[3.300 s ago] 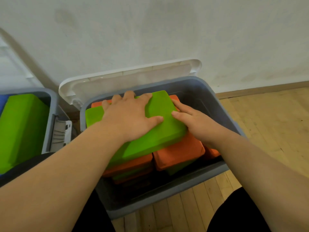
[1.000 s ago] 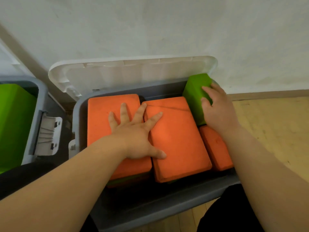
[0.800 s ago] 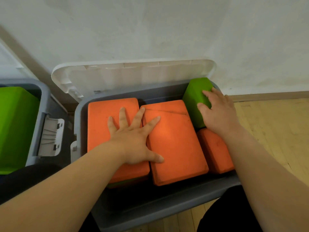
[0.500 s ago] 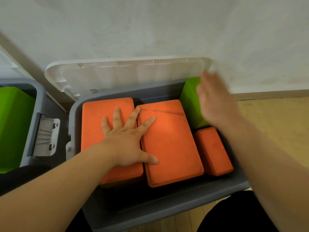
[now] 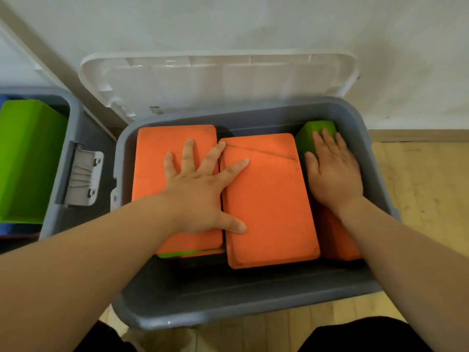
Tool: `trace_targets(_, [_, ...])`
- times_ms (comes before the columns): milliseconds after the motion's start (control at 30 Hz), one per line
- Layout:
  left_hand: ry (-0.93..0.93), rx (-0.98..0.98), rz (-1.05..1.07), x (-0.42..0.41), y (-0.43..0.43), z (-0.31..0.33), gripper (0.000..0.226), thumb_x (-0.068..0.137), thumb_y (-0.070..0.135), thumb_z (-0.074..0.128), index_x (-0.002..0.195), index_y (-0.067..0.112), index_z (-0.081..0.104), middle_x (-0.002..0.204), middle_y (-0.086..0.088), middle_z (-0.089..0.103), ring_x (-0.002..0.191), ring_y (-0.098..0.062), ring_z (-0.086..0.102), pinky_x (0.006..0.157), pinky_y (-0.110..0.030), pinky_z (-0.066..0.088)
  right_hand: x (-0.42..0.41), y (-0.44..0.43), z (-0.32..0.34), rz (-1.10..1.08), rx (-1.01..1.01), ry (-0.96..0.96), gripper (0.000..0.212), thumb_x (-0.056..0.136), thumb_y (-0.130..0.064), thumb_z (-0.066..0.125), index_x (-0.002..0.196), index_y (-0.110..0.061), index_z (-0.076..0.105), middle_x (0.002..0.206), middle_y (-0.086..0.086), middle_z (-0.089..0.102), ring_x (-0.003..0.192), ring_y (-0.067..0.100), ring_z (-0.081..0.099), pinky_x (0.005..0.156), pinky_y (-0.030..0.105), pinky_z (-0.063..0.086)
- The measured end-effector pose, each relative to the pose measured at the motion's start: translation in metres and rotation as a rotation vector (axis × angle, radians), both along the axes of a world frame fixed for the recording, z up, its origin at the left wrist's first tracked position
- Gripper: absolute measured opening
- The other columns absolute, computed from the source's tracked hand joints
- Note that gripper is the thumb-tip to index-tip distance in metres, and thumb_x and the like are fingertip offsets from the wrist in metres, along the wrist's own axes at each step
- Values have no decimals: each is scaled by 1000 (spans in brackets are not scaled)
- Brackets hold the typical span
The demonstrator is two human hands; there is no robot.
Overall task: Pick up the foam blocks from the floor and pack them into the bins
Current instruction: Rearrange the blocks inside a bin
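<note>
From the head view, a grey bin (image 5: 248, 301) stands on the wooden floor (image 5: 418, 186) against a white wall (image 5: 253, 26), its white lid (image 5: 218, 80) tipped back against the wall.

Inside it, a left orange foam block (image 5: 162, 158) and a middle orange foam block (image 5: 269, 199) lie flat side by side. The left hand (image 5: 200, 189) lies spread across both, palm down and fingers straight, grasping nothing.

Under the near edge of the left block only a sliver of a green layer (image 5: 177, 254) shows. What lies deeper is hidden.

At the far right corner of the bin a green foam block (image 5: 308, 138) stands taller than the orange ones. The right hand (image 5: 332, 171) rests flat on it, fingers straight and close together, not curled round it. The hand and forearm cover most of a right orange foam block (image 5: 335, 240), of which only the near end shows.

To the left a second grey bin (image 5: 76, 138) is cut off by the frame. It has a pale latch (image 5: 83, 174) on its side and holds a large green foam block (image 5: 28, 158). Something blue (image 5: 5, 227) shows at the frame's edge, too little to identify.

Dark trouser legs (image 5: 363, 336) fill the near corners.
</note>
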State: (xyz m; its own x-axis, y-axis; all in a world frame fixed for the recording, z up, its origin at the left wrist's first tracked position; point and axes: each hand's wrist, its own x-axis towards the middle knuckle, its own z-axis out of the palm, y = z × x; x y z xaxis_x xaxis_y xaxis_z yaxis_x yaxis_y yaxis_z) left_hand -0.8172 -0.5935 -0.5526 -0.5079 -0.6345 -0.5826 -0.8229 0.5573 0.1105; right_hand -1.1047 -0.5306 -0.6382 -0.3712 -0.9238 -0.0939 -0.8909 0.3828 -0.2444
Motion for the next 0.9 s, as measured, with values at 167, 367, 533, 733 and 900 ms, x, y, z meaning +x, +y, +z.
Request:
trace_targets(167, [24,-14,-1,4,2,-2,123,53,100,52,140,68,-28,160,13,-39,144,-43,-38,113,-72,-16,-1,1,1,3,12,-32,70,99,-52,21,160,-20,33,168,2,24,156,25,16,127,42,14])
trace_targets(367, [135,-108,-12,16,11,-8,118,58,100,48,149,63,-18,165,12,-28,148,-41,-31,114,-71,-16,2,-1,8,-38,25,-65,69,100,-58,27,160,-23,32,169,0,22,157,22,13,127,42,12])
trace_targets(533, [380,-154,36,31,13,-7,111,61,94,52,155,55,9,167,5,5,155,-33,-6,119,-68,-6,59,6,48,-274,-146,-445,59,99,-58,47,150,-29,49,158,0,45,147,21,37,121,39,26])
trace_targets(733, [781,-160,193,66,16,-12,98,69,83,53,153,37,35,130,-2,43,131,-28,38,120,-43,24,109,46,100,-362,-205,-933,28,100,-37,53,124,-32,68,119,-2,74,107,15,70,100,39,54])
trace_targets(900, [903,203,276,91,13,11,107,73,75,66,159,49,8,166,4,22,147,-20,36,121,-42,31,144,32,178,-250,-383,-534,75,86,-44,72,154,-37,41,151,-18,50,133,-1,50,118,35,38])
